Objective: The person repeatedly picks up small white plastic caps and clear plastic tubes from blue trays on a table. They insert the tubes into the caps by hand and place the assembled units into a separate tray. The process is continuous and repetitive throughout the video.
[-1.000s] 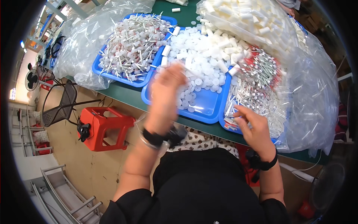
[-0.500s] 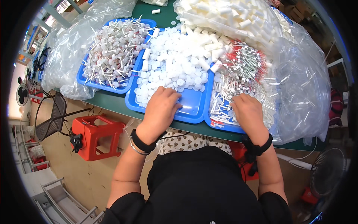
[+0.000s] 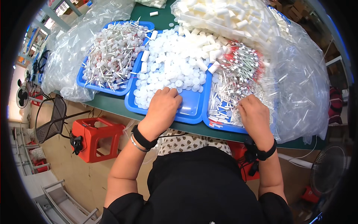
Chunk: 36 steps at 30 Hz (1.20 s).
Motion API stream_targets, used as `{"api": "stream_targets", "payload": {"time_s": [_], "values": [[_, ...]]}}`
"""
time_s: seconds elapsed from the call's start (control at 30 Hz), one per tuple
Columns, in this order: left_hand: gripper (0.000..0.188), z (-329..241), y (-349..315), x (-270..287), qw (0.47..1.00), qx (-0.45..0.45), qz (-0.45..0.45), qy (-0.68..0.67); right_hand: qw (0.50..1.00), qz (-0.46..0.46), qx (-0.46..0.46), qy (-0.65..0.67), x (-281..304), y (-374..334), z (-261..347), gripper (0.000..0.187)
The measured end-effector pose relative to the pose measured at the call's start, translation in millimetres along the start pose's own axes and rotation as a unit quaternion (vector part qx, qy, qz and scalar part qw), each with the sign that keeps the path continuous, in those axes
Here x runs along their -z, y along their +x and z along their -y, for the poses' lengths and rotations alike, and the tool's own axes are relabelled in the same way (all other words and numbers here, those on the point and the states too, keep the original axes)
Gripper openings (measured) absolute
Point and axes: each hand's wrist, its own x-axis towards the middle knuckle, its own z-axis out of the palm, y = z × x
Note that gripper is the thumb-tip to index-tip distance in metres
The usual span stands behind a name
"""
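Note:
My left hand (image 3: 165, 105) is over the front of the middle blue tray (image 3: 192, 106), its curled fingers at the near edge of a heap of translucent white plastic discs (image 3: 173, 69). What those fingertips hold, if anything, is hidden. Bent fingers and thumb come together on my right hand (image 3: 255, 115), low over the right blue tray (image 3: 231, 128). Under it lie thin white sticks (image 3: 220, 104); whatever the fingertips pinch is too small to make out. Behind the sticks sits a pile of thin pieces with red ends (image 3: 244, 59).
The left blue tray (image 3: 121, 92) is heaped with sticks fitted with discs (image 3: 112, 52). White foam cylinders (image 3: 223, 16) fill a clear bag at the back. Plastic bags (image 3: 302, 86) flank the trays on the green table (image 3: 112, 106). A red stool (image 3: 99, 138) stands left, a fan (image 3: 328, 170) right.
My right hand has shifted a little to the right over the sticks, with its fingers more bunched. My left hand stays near the discs, its fingers slightly more curled.

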Motion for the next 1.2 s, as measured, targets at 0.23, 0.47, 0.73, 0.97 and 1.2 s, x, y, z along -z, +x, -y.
{"api": "stream_targets", "payload": {"time_s": [0.23, 0.47, 0.73, 0.97, 1.2], "values": [[0.012, 7, 0, 2, 0.999, -0.013, 0.006, -0.038, 0.998, 0.021, 0.002, 0.064, 19, -9, -4, 0.009], [0.012, -11, 11, 17, 0.935, 0.147, 0.024, -0.322, 0.941, 0.095, -0.143, 0.292, 20, -10, 10, 0.011], [0.028, -42, 3, -17, 0.453, 0.245, 0.054, -0.856, 0.945, 0.042, -0.051, 0.321, 9, -12, 34, 0.011], [0.033, -61, -5, -35, 0.260, 0.232, 0.063, -0.935, 0.968, 0.016, 0.022, 0.251, 5, -10, 37, 0.008], [0.033, -63, -6, -38, 0.230, 0.237, 0.047, -0.943, 0.979, 0.023, 0.043, 0.197, 8, -10, 37, 0.006]]}}
